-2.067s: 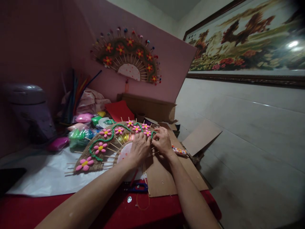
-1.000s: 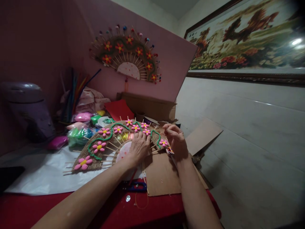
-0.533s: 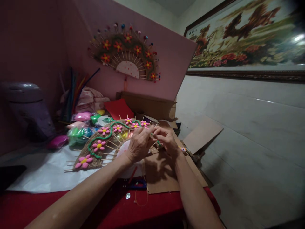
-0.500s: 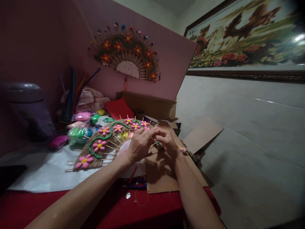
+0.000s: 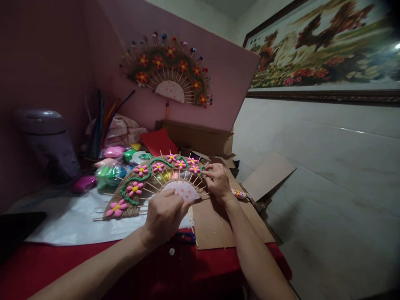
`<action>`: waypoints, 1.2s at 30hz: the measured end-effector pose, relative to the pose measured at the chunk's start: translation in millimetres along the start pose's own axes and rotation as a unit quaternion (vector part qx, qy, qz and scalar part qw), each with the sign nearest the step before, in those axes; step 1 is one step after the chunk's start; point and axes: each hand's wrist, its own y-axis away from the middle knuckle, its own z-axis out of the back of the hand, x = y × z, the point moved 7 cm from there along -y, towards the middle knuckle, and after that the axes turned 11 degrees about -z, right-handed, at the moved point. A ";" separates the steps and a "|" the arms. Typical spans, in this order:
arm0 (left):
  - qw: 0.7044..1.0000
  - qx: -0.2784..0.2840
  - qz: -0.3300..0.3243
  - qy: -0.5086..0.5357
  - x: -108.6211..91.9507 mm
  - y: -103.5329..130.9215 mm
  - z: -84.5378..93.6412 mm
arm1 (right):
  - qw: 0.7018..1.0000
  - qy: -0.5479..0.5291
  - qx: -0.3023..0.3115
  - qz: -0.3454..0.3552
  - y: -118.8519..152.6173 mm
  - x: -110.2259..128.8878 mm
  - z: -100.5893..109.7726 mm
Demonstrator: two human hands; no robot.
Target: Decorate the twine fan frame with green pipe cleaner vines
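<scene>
A fan-shaped craft of sticks and brown twine (image 5: 128, 210) lies on the table, with pink clay flowers (image 5: 135, 188) and a wavy green strand (image 5: 127, 192). Its dotted half-round centre (image 5: 184, 190) is partly behind my left hand (image 5: 165, 214). That hand is closed near the fan's lower middle; whatever its fingers hold, if anything, is hidden. At the fan's right end is my right hand (image 5: 217, 181), its bent fingers touching the twine band beside the green strand. Whether they pinch something is too small to tell.
Brown cardboard (image 5: 215, 231) lies under the right side. Bagged coloured clay (image 5: 109, 175) and a purple container (image 5: 50, 146) stand at the left. A finished fan (image 5: 170, 89) hangs behind. A blue-handled tool (image 5: 186, 237) lies near the front.
My hands were together over the fan's right part. My left hand has moved down and left, uncovering the dotted centre and flowers, while my right hand stays at the right end.
</scene>
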 end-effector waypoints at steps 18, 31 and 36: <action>1.000 0.005 -0.029 -0.012 -16.3 8.0 -1.7 | 0.996 0.084 0.001 0.031 3.7 5.0 -0.4; 0.999 0.023 -0.023 0.011 -19.3 13.3 -7.9 | 0.992 0.120 -0.023 0.024 4.0 2.5 0.8; 0.999 0.018 -0.024 0.015 -20.0 12.2 -7.3 | 0.993 0.118 0.014 0.026 4.5 4.2 -7.1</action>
